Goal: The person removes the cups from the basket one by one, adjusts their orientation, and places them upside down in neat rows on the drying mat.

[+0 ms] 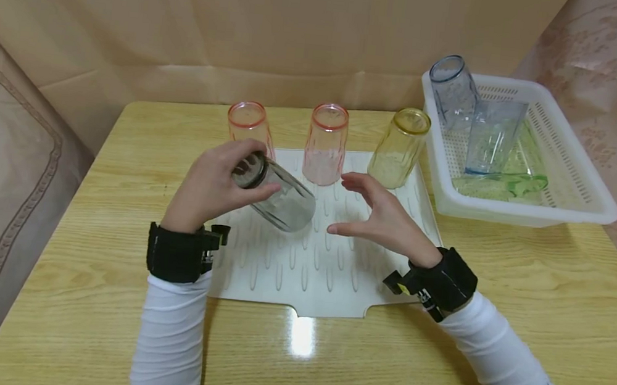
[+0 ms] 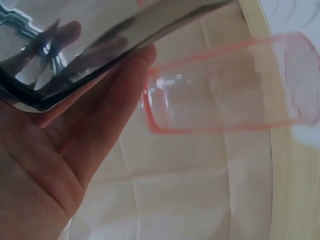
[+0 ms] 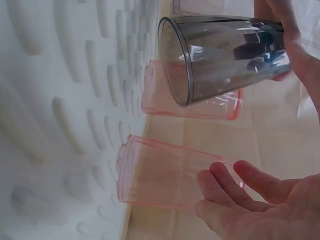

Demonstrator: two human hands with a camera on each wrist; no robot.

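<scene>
My left hand (image 1: 214, 183) grips the base end of a clear grey glass (image 1: 280, 199), held tilted above the white ribbed drying mat (image 1: 307, 260) with its mouth pointing down and right. In the left wrist view the grey glass (image 2: 75, 40) lies against my palm (image 2: 65, 150). My right hand (image 1: 379, 215) hovers open just right of the glass, fingers spread, touching nothing. The right wrist view shows the grey glass (image 3: 225, 55) and my right fingers (image 3: 235, 195). Three glasses stand upside down along the mat's far edge: orange (image 1: 248, 125), pink (image 1: 326, 143), yellow (image 1: 401, 147).
A white slotted basket (image 1: 567, 174) at the right holds two bluish glasses (image 1: 474, 118) and a green glass (image 1: 501, 183) lying down. The wooden table (image 1: 530, 269) ends against a paper-covered wall behind; its front edge is near my sleeves.
</scene>
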